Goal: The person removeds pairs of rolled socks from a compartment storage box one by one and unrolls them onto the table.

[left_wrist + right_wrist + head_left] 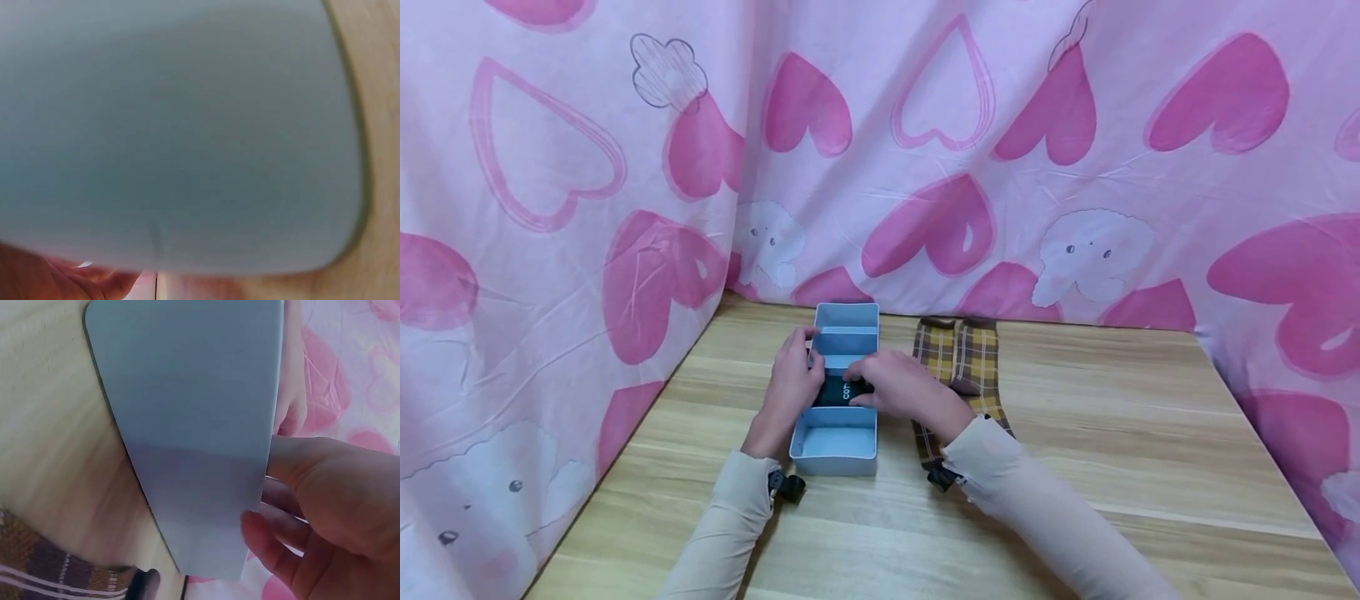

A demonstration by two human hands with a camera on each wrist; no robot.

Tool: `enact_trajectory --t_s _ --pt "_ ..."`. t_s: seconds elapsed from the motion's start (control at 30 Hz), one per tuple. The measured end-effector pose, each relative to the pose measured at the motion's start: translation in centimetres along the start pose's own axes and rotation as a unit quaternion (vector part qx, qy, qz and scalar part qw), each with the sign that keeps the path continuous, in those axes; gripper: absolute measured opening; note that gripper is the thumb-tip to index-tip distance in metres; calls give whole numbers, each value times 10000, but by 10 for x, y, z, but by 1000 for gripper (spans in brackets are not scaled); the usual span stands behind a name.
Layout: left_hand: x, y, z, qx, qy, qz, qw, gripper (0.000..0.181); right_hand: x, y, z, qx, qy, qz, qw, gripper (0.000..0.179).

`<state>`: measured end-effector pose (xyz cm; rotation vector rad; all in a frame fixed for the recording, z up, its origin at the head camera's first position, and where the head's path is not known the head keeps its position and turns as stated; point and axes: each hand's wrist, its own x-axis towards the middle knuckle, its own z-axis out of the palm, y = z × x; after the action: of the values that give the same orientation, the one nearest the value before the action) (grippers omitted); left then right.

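A light blue divided box (833, 463) stands on the table with its compartments in a row. In its third compartment from the back lies a folded dark cloth (831, 390) with white lettering. My left hand (793, 375) is at the box's left rim, fingers bent; what its fingertips hold is hidden. From the other side my right hand (906, 387) reaches over the rim, thumb and forefinger bent at the cloth's right end. In the right wrist view another finger (262, 540) lies outside the box wall (200, 425). The wall fills most of the left wrist view.
Right of the box, brown and yellow plaid socks (977, 354) lie flat on the wooden table (1112, 417), partly under my right forearm. A pink heart-patterned curtain (925, 100) stands behind the table and along its sides.
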<state>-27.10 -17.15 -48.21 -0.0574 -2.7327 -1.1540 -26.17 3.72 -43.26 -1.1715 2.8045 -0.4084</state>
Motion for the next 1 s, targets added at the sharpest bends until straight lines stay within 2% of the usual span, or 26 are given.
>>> enact_trajectory --t_s 0.13,0.33,0.67,0.83,1.0 --pt "0 0 -1 14 -17 -16 10000 40 5 -3 -2 -116 -253 24 9996 36" --pt "-2 1 -2 26 -99 -75 9999 42 8 -8 -5 116 -578 125 9982 38" --pt "-5 0 -1 39 -58 1 10000 41 9 -7 -1 -232 -604 143 9978 31" --pt "-4 -3 -1 -230 -123 -128 9996 43 6 -6 0 -218 -567 158 9980 30" --pt "1 -7 1 -753 -262 -269 9965 43 3 -4 -3 -96 -518 200 9984 30"
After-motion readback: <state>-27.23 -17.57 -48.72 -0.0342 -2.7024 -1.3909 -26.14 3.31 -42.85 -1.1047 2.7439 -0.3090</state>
